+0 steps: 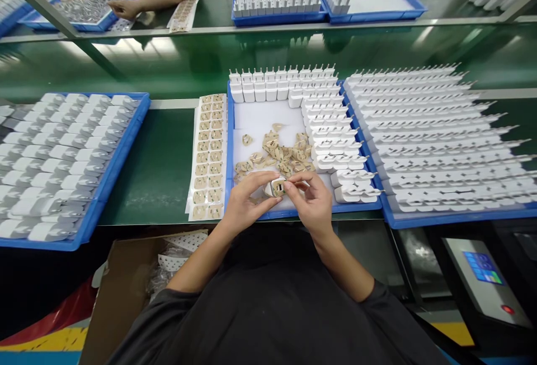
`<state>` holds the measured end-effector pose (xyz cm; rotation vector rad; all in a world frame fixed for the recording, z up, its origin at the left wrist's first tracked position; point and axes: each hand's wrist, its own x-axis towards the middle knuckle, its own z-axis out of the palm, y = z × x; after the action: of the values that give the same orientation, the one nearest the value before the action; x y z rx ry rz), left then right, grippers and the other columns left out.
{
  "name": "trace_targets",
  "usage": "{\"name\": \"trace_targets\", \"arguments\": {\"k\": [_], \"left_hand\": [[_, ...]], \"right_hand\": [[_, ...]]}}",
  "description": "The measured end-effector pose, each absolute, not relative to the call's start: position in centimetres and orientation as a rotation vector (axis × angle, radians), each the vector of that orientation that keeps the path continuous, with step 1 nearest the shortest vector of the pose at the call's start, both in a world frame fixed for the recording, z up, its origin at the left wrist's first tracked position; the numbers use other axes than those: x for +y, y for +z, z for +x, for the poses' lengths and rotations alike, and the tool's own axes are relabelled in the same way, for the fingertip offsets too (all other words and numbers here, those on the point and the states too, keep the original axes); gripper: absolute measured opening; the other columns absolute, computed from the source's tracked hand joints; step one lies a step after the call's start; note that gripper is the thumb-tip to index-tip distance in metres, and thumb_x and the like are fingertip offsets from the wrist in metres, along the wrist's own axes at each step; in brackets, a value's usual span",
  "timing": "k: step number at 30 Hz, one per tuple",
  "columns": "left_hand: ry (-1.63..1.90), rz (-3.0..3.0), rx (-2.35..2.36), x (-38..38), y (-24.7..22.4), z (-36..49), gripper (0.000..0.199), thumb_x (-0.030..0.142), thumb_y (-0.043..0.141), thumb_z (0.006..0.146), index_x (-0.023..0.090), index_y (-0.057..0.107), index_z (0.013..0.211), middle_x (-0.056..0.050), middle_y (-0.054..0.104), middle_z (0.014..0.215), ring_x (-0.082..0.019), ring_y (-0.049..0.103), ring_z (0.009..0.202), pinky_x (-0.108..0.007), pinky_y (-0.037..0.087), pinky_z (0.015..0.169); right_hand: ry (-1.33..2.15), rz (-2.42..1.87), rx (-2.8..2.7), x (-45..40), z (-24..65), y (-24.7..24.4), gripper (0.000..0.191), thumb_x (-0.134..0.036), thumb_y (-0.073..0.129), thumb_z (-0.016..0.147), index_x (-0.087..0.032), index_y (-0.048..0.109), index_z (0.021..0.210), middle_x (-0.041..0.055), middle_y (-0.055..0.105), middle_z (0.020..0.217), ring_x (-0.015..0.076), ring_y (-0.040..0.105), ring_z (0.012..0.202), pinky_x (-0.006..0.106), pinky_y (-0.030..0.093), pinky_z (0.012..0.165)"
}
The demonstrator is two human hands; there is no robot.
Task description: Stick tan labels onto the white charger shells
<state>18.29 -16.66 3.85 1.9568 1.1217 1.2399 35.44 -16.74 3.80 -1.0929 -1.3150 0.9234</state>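
Observation:
A white plug charger (pixel 268 188) is held in my left hand (pixel 247 200), gripped between thumb and fingers with its port face turned up. A beige sticker (pixel 277 187) with a dark port opening covers that face. The fingertips of my right hand (pixel 309 197) pinch at the sticker's right edge, touching the charger there. Just beyond my hands, a loose heap of beige sticker pieces (pixel 283 152) lies in the blue tray (pixel 230 146). White chargers (pixel 331 130) stand in rows along that tray's back and right sides, pins outward.
Left of the tray lies a sheet of beige stickers (pixel 210 158). Blue trays of white chargers stand at the left (pixel 142 113) and right (pixel 392 220). Across a metal rail (pixel 201 30), a co-worker's hand (pixel 126 9) reaches by another tray. Below sits a cardboard box (pixel 121 286).

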Motion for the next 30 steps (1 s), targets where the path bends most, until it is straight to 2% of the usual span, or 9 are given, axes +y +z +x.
{"name": "trace_targets", "arguments": {"k": [13,16,19,23,27,30], "left_hand": [[1.269,1.995,1.110,-16.6,4.1,18.4,0.037,0.025,0.073,0.084,0.021,0.064,0.120,-0.010,0.071,0.118,-0.024,0.065,0.114,-0.038,0.053,0.099],[1.293,2.041,1.105,-16.6,4.0,18.5,0.037,0.023,0.074,0.084,0.022,0.064,0.120,-0.010,0.071,0.117,-0.024,0.065,0.113,-0.039,0.053,0.100],[1.338,2.016,1.137,-16.6,3.6,18.4,0.038,0.023,0.076,0.083,0.022,0.065,0.119,-0.009,0.071,0.117,-0.024,0.065,0.114,-0.041,0.052,0.101],[1.390,1.830,1.167,-16.9,2.9,18.2,0.041,0.023,0.078,0.080,0.021,0.064,0.118,-0.011,0.069,0.118,-0.025,0.063,0.116,-0.043,0.052,0.102],[1.406,1.812,1.151,-17.0,2.3,18.2,0.036,0.024,0.073,0.084,0.021,0.061,0.117,-0.013,0.066,0.121,-0.025,0.062,0.118,-0.045,0.052,0.103],[1.432,1.892,1.148,-16.9,2.3,18.4,0.032,0.021,0.069,0.085,0.021,0.060,0.116,-0.013,0.064,0.121,-0.024,0.063,0.117,-0.045,0.052,0.100]], "right_hand": [[0.741,-1.167,-1.461,-16.8,35.2,4.4,0.002,-0.023,0.065,0.089,-0.023,0.064,0.091,0.0003,0.065,0.085,0.0144,0.063,0.075,0.030,0.054,0.071],[0.561,-1.179,-1.615,-16.6,35.3,4.6,0.003,-0.021,0.063,0.090,-0.024,0.063,0.091,0.0016,0.066,0.083,0.0169,0.061,0.075,0.033,0.053,0.073],[0.468,-1.205,-1.665,-16.1,35.9,4.7,0.008,-0.022,0.064,0.089,-0.024,0.063,0.097,0.0048,0.067,0.090,0.0205,0.062,0.083,0.037,0.053,0.078],[0.813,-1.152,-1.481,-15.7,36.6,4.7,0.017,-0.028,0.064,0.090,-0.024,0.062,0.106,0.0057,0.063,0.100,0.0197,0.063,0.093,0.032,0.057,0.073],[1.187,-0.985,-1.457,-16.2,35.8,4.7,0.036,-0.030,0.070,0.084,-0.027,0.057,0.117,0.0075,0.058,0.123,0.0214,0.060,0.115,0.034,0.058,0.086],[1.271,-0.930,-1.431,-16.6,34.5,4.5,0.037,-0.025,0.070,0.083,-0.027,0.056,0.118,0.0078,0.056,0.132,0.0218,0.056,0.124,0.034,0.055,0.092]]}}
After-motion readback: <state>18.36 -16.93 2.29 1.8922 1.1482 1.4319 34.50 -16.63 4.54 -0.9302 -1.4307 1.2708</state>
